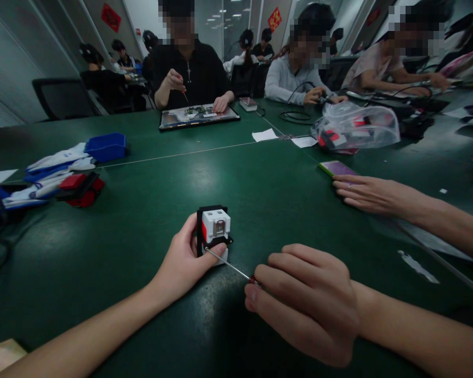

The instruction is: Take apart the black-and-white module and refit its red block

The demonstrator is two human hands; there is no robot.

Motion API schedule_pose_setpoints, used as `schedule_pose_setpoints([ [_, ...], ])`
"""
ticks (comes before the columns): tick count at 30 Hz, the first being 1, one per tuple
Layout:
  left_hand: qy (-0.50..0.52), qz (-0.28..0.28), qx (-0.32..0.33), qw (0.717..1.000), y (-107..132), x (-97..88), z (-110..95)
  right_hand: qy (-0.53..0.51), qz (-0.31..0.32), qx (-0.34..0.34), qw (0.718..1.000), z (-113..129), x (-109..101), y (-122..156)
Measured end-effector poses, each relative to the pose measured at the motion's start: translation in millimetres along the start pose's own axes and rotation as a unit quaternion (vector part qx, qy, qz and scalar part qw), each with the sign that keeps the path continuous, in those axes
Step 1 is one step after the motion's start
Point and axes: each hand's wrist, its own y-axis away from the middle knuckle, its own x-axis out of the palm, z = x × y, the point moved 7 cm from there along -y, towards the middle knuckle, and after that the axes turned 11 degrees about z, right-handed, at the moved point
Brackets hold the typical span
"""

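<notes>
My left hand (191,252) is closed around a small device (216,227) with a white block, a red side and a black frame, held upright just over the green table. Its thumb lies across the lower front. My right hand (307,302) is closed on a screwdriver (236,270) with a thin metal shaft and a reddish handle that is mostly hidden in the fingers. The shaft slants up to the left, and its tip meets the lower left corner of the black frame, beside my left thumb.
A co-worker's hand (370,191) rests by a purple and green phone-like item (338,169) on the right. Gloves (43,181), a blue tray (106,147) and a red-black device (81,189) lie left. Across the green table (161,173), a person works on an opened panel (199,115); a plastic bag (358,126) lies right.
</notes>
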Motion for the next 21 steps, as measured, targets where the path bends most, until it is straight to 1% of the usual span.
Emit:
schedule_pose_setpoints([
  [6,-0.012,0.0,-0.004,1.0,-1.6,-0.5,-1.9,-0.015,-0.004,0.0,1.0,-0.3,0.5,1.7],
  [10,-0.015,0.003,-0.004,1.0,-2.9,-0.4,-2.6,-0.015,0.018,0.007,1.0,-0.4,2.1,1.1],
  [14,-0.016,0.0,-0.004,1.0,-2.6,-0.5,-2.3,-0.026,0.017,0.009,0.999,0.0,2.4,1.1],
  [21,-0.008,0.005,-0.001,1.0,-1.0,0.5,-1.1,-0.01,0.02,0.0,1.0,1.7,3.8,4.0],
])
